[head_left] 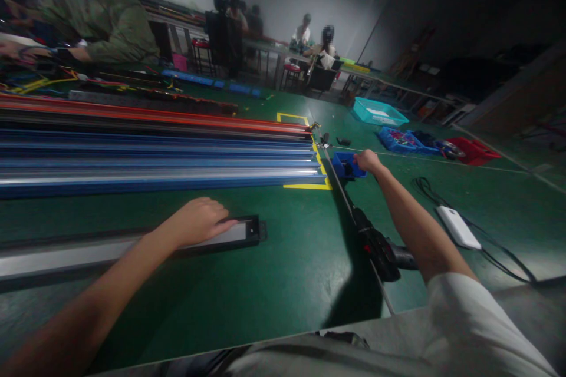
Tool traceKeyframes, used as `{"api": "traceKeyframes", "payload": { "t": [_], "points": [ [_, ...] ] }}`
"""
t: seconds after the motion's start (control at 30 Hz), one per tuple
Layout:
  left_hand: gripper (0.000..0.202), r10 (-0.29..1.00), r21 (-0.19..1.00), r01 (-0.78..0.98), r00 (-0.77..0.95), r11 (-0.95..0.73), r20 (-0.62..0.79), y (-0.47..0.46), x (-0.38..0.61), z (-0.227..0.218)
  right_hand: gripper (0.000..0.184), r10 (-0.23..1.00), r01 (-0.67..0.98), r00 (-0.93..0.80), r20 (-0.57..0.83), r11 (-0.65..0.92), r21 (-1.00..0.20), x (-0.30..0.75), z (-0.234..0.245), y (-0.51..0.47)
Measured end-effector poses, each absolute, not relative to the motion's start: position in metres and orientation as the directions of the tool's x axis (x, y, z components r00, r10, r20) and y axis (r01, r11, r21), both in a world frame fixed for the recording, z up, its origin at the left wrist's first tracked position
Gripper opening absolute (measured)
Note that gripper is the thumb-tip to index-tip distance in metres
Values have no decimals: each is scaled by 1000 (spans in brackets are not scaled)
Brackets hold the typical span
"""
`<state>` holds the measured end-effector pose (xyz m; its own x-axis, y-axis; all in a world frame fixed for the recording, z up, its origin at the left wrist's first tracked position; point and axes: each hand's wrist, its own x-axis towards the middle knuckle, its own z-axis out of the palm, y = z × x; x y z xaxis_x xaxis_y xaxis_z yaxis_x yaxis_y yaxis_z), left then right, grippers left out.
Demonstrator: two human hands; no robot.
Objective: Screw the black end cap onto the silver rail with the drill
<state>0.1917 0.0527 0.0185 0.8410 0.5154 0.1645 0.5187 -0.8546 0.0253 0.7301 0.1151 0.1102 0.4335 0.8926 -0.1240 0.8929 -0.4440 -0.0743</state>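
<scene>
A long bar [62, 259] with black edges and a silvery face lies across the near left of the green table. My left hand [198, 222] is closed over it near its black end cap [254, 230], with the fingers over the far edge and the thumb along the top. My right hand [368, 161] is at the right rim of a small blue bin [338, 172] with dark pieces inside. Its fingers are bent together, and what is between them is hidden. Below that forearm lies a black power screwdriver [375, 244].
Several blue [154, 174] and red [177, 115] long profiles lie at left, ending by yellow tape [305, 186]. A white box with cables [457, 227] lies at right. Beyond are a turquoise tray [380, 112], blue bins [398, 140] and a red bin [475, 151]. A co-worker [106, 23] sits far left.
</scene>
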Motion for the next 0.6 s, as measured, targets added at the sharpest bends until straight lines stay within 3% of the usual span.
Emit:
{"api": "traceKeyframes", "payload": {
  "t": [0.23,0.6],
  "points": [
    [48,531,42,530,838,-847,126,53,193,20,36,891,924,351,-287,-379,-47,736,101,104],
    [52,527,13,529,841,-848,126,55,194,20,37,920,965,239,-310,-189,182,729,89,121]
  ]
}}
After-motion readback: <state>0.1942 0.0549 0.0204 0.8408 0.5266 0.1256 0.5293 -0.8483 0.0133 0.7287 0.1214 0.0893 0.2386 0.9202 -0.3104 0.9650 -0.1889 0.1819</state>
